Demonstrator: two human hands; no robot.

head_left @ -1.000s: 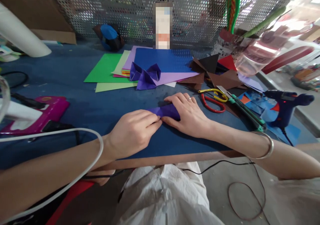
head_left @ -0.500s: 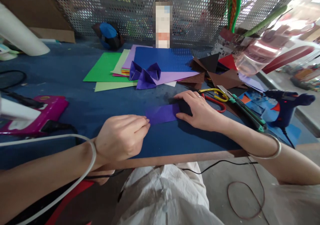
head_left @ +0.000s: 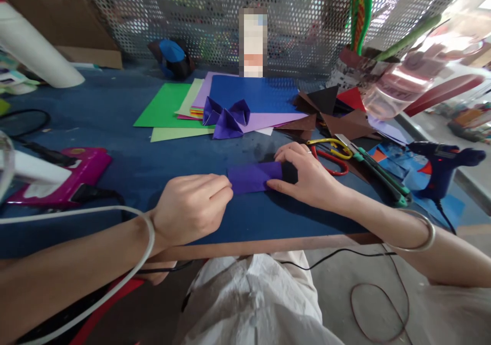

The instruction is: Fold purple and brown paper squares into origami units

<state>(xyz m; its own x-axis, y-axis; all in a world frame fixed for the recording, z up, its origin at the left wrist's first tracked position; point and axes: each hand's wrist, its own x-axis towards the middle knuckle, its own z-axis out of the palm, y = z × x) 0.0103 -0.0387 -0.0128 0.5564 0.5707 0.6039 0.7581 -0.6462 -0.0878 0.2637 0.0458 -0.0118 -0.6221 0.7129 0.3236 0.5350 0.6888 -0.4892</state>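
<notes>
1. Well, nearest is a crumpled white cloth garment (head_left: pixel 249 294), just below the brown edge of the dark blue tabletop (head_left: pixel 161 158).
2. Beyond that edge, the left hand (head_left: pixel 194 202) has its fingers curled together, their tips touching the left end of a flat, rectangular strip of purple paper (head_left: pixel 251 177); I cannot tell whether they pinch it or only press on it.
3. That strip lies on the tabletop between both hands.
4. At its right end, the right hand (head_left: pixel 314 175) arches with thumb and forefinger apart, the thumb tip at the lower corner and the forefinger near the upper one.
5. Right of that hand are red-and-yellow looped handles (head_left: pixel 337 173), a green-and-black craft knife (head_left: pixel 378 174) and a dark blue glue gun (head_left: pixel 441 166).
6. Farther back, a pointed, folded purple paper piece (head_left: pixel 229 124) sits on a stack of coloured sheets (head_left: pixel 253 94), brown paper scraps (head_left: pixel 349 122) beside it.
7. Farthest stands a grey perforated metal screen (head_left: pixel 192 7).
</notes>
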